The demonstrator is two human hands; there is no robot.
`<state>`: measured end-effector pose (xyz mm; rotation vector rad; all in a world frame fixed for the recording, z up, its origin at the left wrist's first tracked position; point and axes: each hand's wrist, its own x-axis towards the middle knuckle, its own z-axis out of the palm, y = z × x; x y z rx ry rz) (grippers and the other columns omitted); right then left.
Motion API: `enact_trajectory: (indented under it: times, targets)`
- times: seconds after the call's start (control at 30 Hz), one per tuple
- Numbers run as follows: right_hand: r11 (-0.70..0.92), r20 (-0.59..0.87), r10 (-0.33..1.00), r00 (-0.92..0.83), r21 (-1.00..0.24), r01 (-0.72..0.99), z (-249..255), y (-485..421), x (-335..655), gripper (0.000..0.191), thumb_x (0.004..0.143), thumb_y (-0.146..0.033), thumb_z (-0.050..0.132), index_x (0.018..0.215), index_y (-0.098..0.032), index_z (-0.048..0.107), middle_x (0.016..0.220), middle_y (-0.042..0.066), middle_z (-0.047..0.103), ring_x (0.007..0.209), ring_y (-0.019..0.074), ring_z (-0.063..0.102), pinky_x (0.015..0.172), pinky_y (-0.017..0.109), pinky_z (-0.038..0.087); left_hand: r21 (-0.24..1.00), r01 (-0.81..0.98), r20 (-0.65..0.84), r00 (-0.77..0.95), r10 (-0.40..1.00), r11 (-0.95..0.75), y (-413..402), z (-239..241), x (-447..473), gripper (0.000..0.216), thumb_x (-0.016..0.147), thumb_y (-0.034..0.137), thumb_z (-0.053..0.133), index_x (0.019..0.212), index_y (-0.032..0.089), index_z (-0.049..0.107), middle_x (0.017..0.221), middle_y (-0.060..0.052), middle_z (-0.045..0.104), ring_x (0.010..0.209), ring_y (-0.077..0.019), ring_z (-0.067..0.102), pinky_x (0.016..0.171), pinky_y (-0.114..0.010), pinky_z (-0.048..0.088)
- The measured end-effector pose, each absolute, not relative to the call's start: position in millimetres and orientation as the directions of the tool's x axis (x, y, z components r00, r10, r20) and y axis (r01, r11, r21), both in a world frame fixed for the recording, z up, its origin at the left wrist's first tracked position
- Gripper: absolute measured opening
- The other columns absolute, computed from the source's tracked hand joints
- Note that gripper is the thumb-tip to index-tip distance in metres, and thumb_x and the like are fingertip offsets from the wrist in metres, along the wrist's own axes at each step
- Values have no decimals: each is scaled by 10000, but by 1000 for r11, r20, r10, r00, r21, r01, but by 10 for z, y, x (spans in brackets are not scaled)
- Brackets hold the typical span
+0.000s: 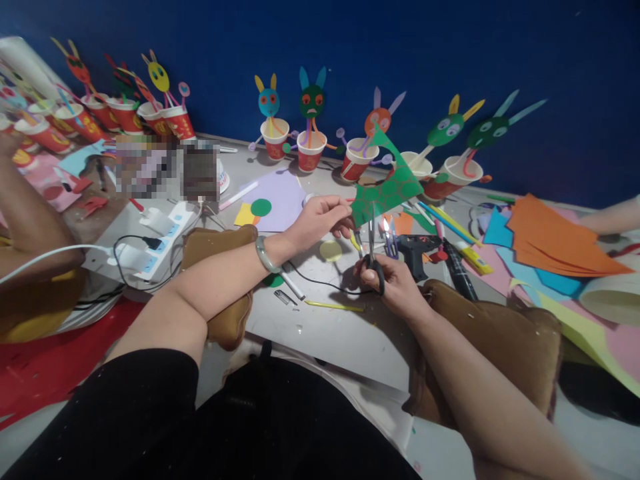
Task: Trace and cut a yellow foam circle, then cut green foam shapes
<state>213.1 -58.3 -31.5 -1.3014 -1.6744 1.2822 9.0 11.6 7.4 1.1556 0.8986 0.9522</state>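
Observation:
My left hand [325,217] pinches the left edge of a green sheet of paper [393,193], holding it above the table. The sheet has an irregular outline with a pointed strip at its top. My right hand [393,283] grips a pair of scissors [373,263] by the dark handles, blades pointing up at the sheet's lower edge. Whether the blades touch the paper I cannot tell. Below lie a pale yellow disc [331,251], a yellow pencil [335,306] and a small sharpener-like piece [285,297]. A black glue gun [415,253] rests just beyond my right hand.
Red paper cups [311,153] with paper rabbit-like figures line the blue wall. A power strip [165,243] with cables is at left, near another person's arm [37,200]. Orange paper sheets [560,237] lie at right, near another arm [613,217]. Brown cushions [493,340] border the table.

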Motion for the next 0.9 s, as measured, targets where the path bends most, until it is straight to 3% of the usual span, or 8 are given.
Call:
enact_trajectory:
  times: [0.57,0.9]
  targets:
    - [32,-65,948,-313,-955,295,-323,-574,2123,588,716,-744,844,676,-193,643,667,33,640,612,156,528,582,287,448,990,-104,-47,381,923,93,105,30,86,344,995,68,546,662,140,594,615,28,673,526,-24,648,545,-142,473]
    - [70,-33,951,-306,-946,318,-324,-575,2137,695,709,-887,756,662,-207,624,662,43,620,626,173,531,571,299,440,985,-114,-74,412,908,132,99,48,97,338,982,46,547,664,130,622,592,18,677,515,-32,648,535,-144,465]
